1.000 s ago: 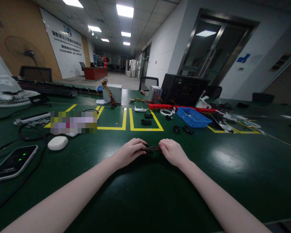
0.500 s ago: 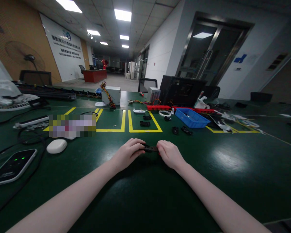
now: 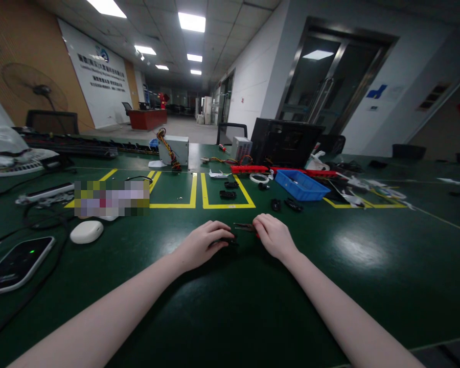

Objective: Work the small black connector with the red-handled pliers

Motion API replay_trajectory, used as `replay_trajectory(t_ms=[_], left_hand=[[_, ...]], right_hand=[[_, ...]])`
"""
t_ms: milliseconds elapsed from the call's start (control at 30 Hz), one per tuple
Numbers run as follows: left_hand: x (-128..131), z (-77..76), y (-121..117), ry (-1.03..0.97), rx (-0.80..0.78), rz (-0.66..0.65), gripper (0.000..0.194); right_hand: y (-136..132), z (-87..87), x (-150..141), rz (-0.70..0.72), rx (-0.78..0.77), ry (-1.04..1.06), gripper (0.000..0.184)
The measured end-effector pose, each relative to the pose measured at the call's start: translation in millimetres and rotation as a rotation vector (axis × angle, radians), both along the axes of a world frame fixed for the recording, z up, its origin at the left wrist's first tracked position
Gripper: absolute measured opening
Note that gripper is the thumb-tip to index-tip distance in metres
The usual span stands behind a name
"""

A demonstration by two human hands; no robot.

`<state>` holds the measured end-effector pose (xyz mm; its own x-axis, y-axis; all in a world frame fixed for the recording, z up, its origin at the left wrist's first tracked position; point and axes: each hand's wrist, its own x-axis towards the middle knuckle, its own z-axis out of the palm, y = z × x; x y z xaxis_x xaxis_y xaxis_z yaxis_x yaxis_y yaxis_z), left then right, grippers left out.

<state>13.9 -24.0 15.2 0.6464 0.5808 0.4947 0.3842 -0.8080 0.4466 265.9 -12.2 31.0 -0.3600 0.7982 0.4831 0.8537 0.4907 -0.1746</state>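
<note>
My right hand (image 3: pixel 275 236) is closed around what looks like a pair of scissors (image 3: pixel 244 226); their thin metal blades point left and a bit of red handle shows under the fingers. Across from it, my left hand (image 3: pixel 207 243) has its fingers curled over a small black cable bundle (image 3: pixel 233 241), low over the green table. Most of the bundle is hidden by the fingers and dark against the table. The blade tips lie just above and right of the left fingertips, apart from the bundle as far as I can see.
Beyond my hands lie several black cable bundles (image 3: pixel 227 194), some inside yellow tape outlines. A blue bin (image 3: pixel 302 185) stands back right, near a red power strip (image 3: pixel 249 169) and a black monitor (image 3: pixel 287 143). At left are a white case (image 3: pixel 86 232), a phone-like device (image 3: pixel 19 266) and loose cables.
My hands have moved apart. The scissors have shifted right and up, away from the left fingers, and the black bundle sits lower in my left hand.
</note>
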Motion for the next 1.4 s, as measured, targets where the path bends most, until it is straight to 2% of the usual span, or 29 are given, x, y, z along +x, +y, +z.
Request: replay_trajectory(t_ms=[267,733,967,1067,1200,1400], left_hand=[[0.0,-0.2,1.3,-0.087,-0.065,0.014,0.014],[0.8,-0.3,0.9,-0.086,-0.104,0.004,0.011],[0.7,-0.5,-1.5,-0.08,-0.199,0.094,0.024],[1.0,-0.9,-0.8,-0.082,-0.186,0.088,0.031],[0.8,-1.6,1.7,-0.094,-0.121,0.04,0.023],[0.4,-0.9,1.8,-0.109,-0.152,0.045,0.015]], right_hand=[[-2.0,0.6,-5.1,0.078,0.012,-0.072,0.034],[-2.5,0.1,-4.9,0.096,0.014,-0.118,0.034],[-3.1,-0.5,-5.6,0.102,0.001,-0.155,0.035],[-3.3,-1.2,-7.1,0.106,-0.004,-0.178,0.036],[-3.4,-1.9,-8.5,0.105,-0.01,-0.204,0.037],[-4.6,-1.6,-8.8,0.1,-0.009,-0.223,0.037]])
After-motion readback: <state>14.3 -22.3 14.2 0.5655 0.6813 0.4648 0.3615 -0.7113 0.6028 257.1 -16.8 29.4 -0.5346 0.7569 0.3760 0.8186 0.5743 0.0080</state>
